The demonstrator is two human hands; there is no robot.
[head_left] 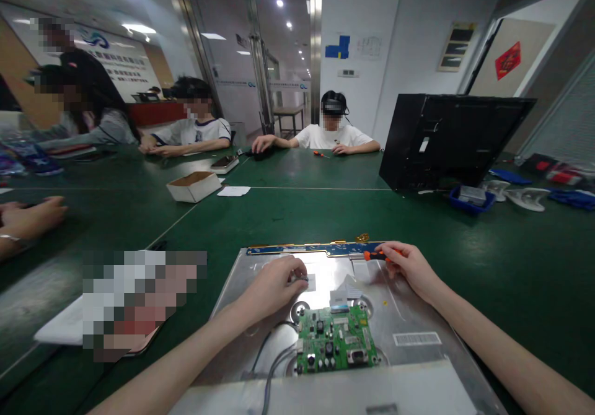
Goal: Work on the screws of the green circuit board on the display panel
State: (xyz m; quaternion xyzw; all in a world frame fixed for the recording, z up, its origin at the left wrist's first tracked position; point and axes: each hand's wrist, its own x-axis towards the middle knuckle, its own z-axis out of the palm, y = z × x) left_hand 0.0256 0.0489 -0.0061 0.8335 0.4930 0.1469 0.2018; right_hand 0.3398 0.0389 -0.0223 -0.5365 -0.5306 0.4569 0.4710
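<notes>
A silver metal panel (409, 316) lies flat before me, with a green circuit board (332, 339) on its lower middle and a narrow blue circuit strip (297, 249) along its far edge. In my right hand (404, 263) is an orange and black screwdriver (374, 256), its shaft pointing left beside the strip. My left hand (279, 279) is over the panel's left part, fingers curled together; something small may be at the fingertips, but I cannot make it out. Grey cables (272, 365) run from the board's left side.
A black monitor (450, 139) stands at the back right beside a blue tray (471, 199). An open white box (194, 186) sits left of centre. A pixelated flat item (144, 297) lies at left. Several people sit around the green table (297, 214); another person's hand (35, 220) is far left.
</notes>
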